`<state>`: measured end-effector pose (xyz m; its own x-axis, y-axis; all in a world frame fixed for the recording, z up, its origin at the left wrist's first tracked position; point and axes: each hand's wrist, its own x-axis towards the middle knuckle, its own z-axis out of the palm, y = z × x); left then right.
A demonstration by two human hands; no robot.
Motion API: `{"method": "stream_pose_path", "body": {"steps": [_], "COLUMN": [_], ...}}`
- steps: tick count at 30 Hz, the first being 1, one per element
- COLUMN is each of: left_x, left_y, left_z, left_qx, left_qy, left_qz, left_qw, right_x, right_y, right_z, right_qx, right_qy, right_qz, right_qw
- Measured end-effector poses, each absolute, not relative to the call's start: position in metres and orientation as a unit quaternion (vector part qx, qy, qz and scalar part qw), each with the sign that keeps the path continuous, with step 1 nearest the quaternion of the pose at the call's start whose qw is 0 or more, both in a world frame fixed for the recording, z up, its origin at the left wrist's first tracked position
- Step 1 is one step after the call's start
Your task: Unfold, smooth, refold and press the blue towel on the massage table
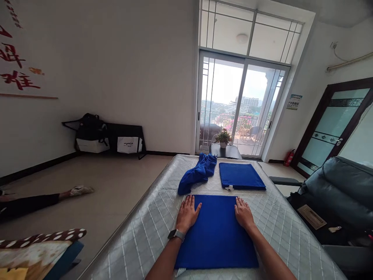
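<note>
A folded blue cloth [217, 237] lies flat on the grey quilted table [145, 233] right in front of me. My left hand [186, 214] rests flat with fingers stretched out on the cloth's far left corner; a watch is on that wrist. My right hand [243, 213] lies flat and open on the far right part of the same cloth. Beyond it sit a second folded blue cloth [240, 175] and, to its left, a crumpled blue cloth [198, 173].
A dark sofa [340, 186] stands to the right of the table. Another person's leg and shoe [78, 190] stretch across the floor at left. A potted plant [223, 138] stands on a small table before the glass balcony door [239, 105]. Bags [91, 134] sit by the left wall.
</note>
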<state>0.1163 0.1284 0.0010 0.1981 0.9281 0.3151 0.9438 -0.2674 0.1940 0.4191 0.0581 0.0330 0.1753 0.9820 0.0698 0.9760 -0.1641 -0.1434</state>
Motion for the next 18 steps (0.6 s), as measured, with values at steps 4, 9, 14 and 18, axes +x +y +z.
{"method": "stream_pose_path", "body": {"steps": [4, 9, 14, 18], "left_x": [0.116, 0.117, 0.113, 0.112], "left_y": [0.130, 0.130, 0.130, 0.127], "left_z": [0.000, -0.001, 0.003, 0.009], "left_qx": [-0.771, -0.770, -0.768, -0.757], "left_qy": [-0.608, -0.612, -0.614, -0.628], "left_qz": [-0.186, -0.182, -0.178, -0.179], "left_qw": [0.018, 0.015, 0.018, 0.028], "right_x": [0.418, 0.417, 0.417, 0.416], "right_y": [0.044, 0.029, 0.026, 0.026], "right_z": [0.030, 0.020, 0.021, 0.023], "right_qx": [-0.759, -0.763, -0.759, -0.759], "right_qy": [-0.646, -0.640, -0.645, -0.644], "right_qz": [0.024, 0.048, 0.042, 0.043], "right_qw": [0.070, 0.076, 0.081, 0.086]}}
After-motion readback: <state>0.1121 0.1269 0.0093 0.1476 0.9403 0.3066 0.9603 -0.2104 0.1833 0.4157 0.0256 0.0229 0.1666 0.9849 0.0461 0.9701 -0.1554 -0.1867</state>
